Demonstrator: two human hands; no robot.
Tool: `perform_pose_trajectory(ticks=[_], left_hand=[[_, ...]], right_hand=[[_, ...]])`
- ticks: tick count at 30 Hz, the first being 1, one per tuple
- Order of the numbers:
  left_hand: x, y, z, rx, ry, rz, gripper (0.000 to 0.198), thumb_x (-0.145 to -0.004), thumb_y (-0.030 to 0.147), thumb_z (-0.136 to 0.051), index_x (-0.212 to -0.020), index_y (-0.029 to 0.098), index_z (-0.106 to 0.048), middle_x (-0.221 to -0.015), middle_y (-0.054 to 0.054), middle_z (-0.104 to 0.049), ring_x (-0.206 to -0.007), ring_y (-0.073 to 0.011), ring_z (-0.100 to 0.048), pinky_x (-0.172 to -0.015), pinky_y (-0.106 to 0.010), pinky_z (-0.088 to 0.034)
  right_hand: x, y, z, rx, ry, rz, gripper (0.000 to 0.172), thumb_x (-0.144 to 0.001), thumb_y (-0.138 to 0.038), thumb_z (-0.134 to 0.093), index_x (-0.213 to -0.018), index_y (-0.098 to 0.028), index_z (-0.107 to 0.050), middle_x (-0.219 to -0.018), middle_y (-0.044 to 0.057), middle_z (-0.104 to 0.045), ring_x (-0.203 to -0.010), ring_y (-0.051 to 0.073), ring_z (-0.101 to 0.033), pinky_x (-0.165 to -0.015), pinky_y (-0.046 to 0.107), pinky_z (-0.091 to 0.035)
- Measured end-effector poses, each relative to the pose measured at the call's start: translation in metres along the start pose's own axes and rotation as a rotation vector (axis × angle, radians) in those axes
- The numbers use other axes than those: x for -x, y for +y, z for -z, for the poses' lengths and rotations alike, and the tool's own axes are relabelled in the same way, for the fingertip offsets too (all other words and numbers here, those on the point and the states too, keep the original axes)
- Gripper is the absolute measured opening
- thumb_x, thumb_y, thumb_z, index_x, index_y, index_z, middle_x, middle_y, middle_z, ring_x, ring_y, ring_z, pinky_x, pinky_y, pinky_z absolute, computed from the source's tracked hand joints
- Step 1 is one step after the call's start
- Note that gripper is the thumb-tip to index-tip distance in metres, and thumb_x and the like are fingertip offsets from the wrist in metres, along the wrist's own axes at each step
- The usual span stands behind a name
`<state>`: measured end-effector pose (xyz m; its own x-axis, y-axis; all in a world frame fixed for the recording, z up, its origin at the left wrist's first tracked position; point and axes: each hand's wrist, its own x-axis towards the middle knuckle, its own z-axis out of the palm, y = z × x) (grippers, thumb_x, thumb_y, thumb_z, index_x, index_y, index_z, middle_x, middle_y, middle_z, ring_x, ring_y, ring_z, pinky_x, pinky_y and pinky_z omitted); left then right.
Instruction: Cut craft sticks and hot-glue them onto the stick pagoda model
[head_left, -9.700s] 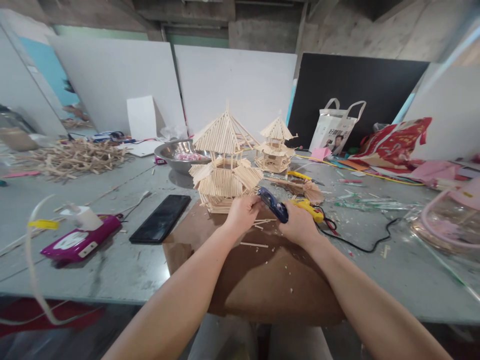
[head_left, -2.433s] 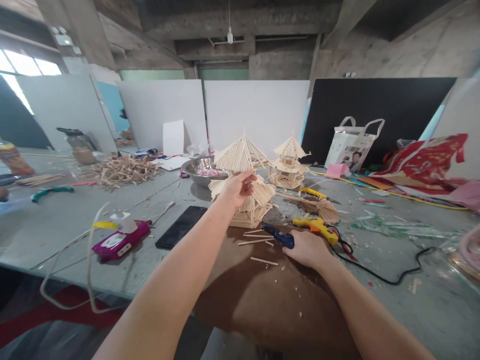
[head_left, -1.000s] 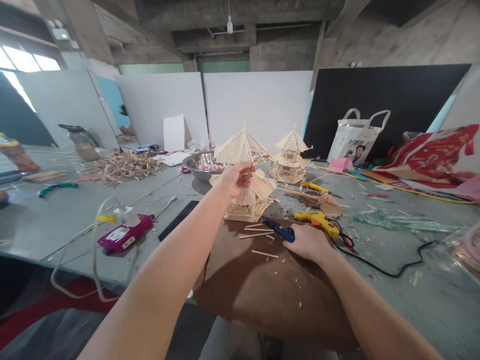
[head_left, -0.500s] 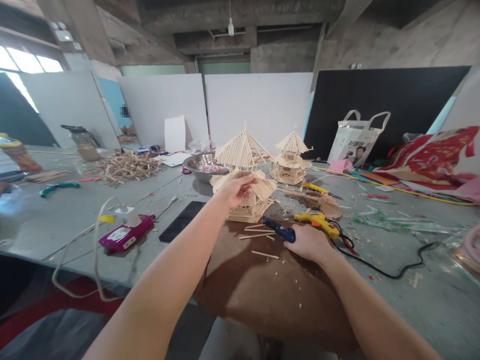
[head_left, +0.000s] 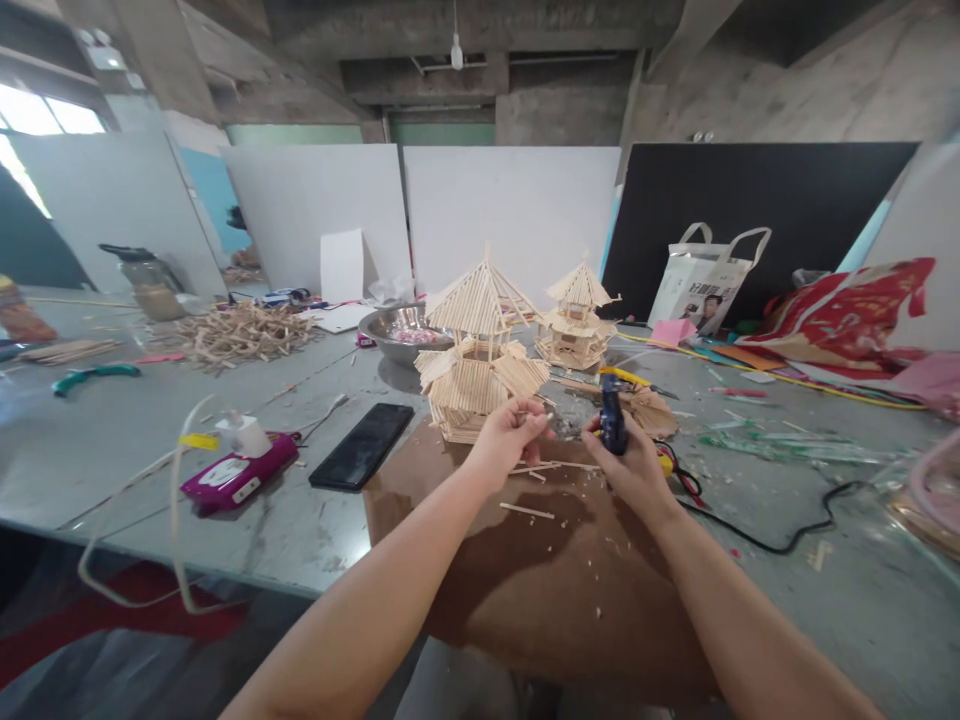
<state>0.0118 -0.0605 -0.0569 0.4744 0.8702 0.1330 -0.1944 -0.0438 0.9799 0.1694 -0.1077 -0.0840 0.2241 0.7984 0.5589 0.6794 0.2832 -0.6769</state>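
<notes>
Just in front of a tiered pagoda model made of pale wooden sticks, my left hand is closed in a pinch. A small pale bit shows at its fingertips, too small to name for sure. To its right, my right hand is wrapped round a dark blue hand tool, held upright; its exact kind is unclear. Below the hands, loose thin sticks lie on a brown board. A yellow glue gun is mostly hidden behind my right hand.
A second stick pagoda stands behind, near a metal bowl. On the left are a phone, a purple power strip with a white cable and a stick pile. A black cord and a white bag lie right.
My left hand has come down off the pagoda model toward me and to the right. My right hand has raised the blue tool from the board and turned it upright.
</notes>
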Motion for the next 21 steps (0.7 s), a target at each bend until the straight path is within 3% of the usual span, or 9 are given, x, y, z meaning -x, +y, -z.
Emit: perform_pose_trajectory(ticks=[5,10,21], left_hand=[[0.006,-0.017,-0.014,-0.116,-0.088,0.019,0.029,-0.062,0.037,-0.057,-0.073,0.016,-0.040,-0.054,0.005,-0.054,-0.028,-0.0024,-0.039,-0.029,-0.015,-0.030],[0.005,-0.026,-0.014,-0.116,-0.100,0.029,0.028,-0.062,0.037,-0.057,-0.071,0.016,-0.041,-0.054,0.005,-0.054,-0.031,-0.0021,-0.039,-0.030,-0.014,-0.030],[0.008,-0.019,-0.013,-0.076,-0.068,0.048,0.030,-0.060,0.039,-0.059,-0.071,0.015,-0.045,-0.061,0.001,-0.058,-0.034,-0.0034,-0.043,-0.034,-0.017,-0.035]], right_hand=[[0.004,-0.008,-0.004,-0.351,-0.050,0.006,0.019,-0.068,-0.033,-0.050,-0.078,-0.017,-0.052,-0.076,0.003,-0.056,-0.068,0.014,-0.051,-0.064,0.027,-0.040],[0.006,-0.015,-0.005,-0.406,-0.147,-0.020,0.016,-0.067,-0.032,-0.051,-0.073,-0.017,-0.050,-0.064,0.000,-0.052,-0.058,0.012,-0.049,-0.059,0.026,-0.040],[0.005,-0.013,-0.006,-0.544,-0.158,-0.096,0.014,-0.067,-0.030,-0.053,-0.071,-0.017,-0.049,-0.065,-0.001,-0.051,-0.061,0.012,-0.049,-0.062,0.026,-0.040]])
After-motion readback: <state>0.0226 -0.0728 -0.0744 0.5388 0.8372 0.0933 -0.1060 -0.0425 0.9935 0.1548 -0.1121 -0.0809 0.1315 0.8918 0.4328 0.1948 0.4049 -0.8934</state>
